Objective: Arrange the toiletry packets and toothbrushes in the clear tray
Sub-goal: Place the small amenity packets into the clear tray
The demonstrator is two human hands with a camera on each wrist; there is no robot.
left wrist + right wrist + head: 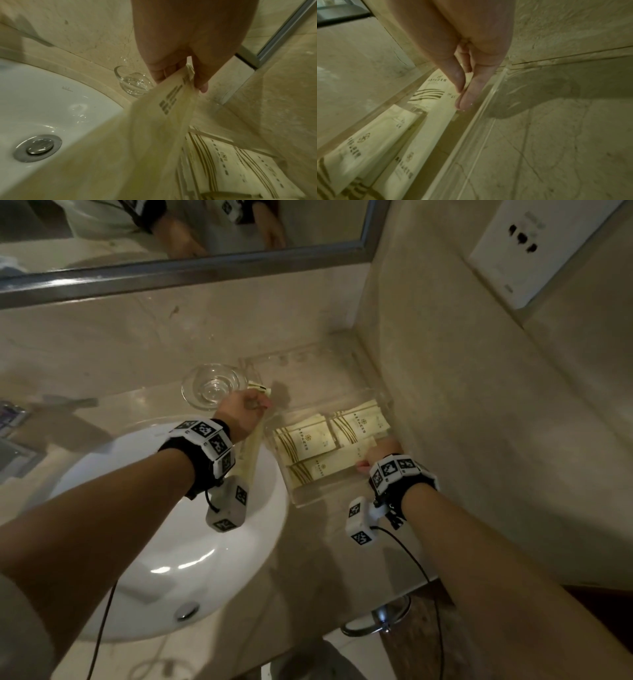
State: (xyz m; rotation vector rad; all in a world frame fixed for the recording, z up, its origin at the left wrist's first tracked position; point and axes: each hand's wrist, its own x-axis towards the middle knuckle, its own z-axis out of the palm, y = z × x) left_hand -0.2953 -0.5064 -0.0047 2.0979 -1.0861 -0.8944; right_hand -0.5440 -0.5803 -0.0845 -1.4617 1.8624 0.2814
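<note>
Blurred throughout the left wrist view: long packet (154, 135), print unreadable. Hidden behind the wristband in the head view: most of the right hand (378, 455). Too small to read: lettering on tray packets (308, 440).

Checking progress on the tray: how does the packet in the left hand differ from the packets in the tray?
The long packet hangs from the left hand outside the clear tray; the shorter packets lie flat inside. All are cream with dark print.

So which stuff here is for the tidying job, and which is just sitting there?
For the job: clear plastic tray; cream striped packets inside it; long cream packet held in left hand.
Just there: round glass dish; white sink; wall socket.
</note>
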